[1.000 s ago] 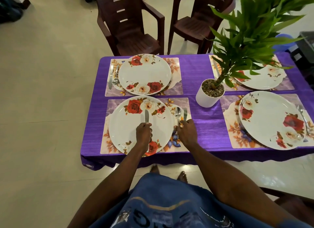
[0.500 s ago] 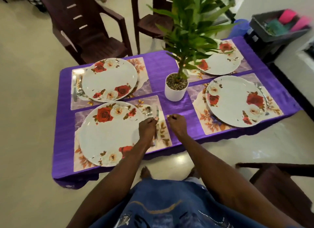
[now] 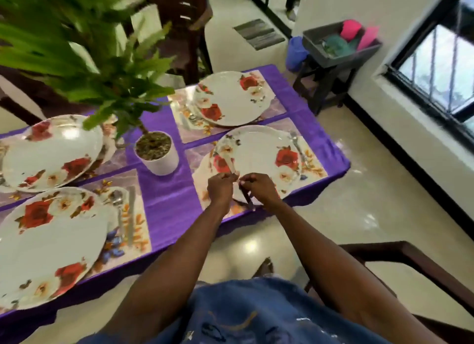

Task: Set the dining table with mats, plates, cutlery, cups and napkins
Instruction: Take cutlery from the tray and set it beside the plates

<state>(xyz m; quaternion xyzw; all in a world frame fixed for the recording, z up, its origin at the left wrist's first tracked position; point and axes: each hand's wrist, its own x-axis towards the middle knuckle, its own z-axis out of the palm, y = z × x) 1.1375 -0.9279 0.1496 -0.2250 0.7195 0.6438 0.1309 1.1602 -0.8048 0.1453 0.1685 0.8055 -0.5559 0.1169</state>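
Four rose-patterned plates lie on floral mats on the purple table. Both hands hover over the near-right plate [image 3: 259, 153]. My left hand [image 3: 221, 187] pinches a pale piece of cutlery [image 3: 230, 164] that points away over the plate. My right hand [image 3: 259, 189] grips a darker piece of cutlery [image 3: 247, 201] whose end points down toward the table edge. The picture is blurred, so I cannot name either piece. A fork [image 3: 297, 144] lies right of this plate. On the near-left mat, a spoon [image 3: 118, 207] and knife [image 3: 131, 215] lie beside the near-left plate [image 3: 48, 243].
A white plant pot [image 3: 157, 152] stands mid-table, its leaves reaching over the far-left plate [image 3: 51, 151]. The far-right plate [image 3: 230, 97] has cutlery on its left. A grey tub [image 3: 333, 53] with coloured cups sits on a stool beyond the table. A brown chair [image 3: 410, 261] stands at my right.
The view swung right. Both hands left the near-left setting, where the knife now lies beside the spoon, and moved over the near-right plate holding cutlery.
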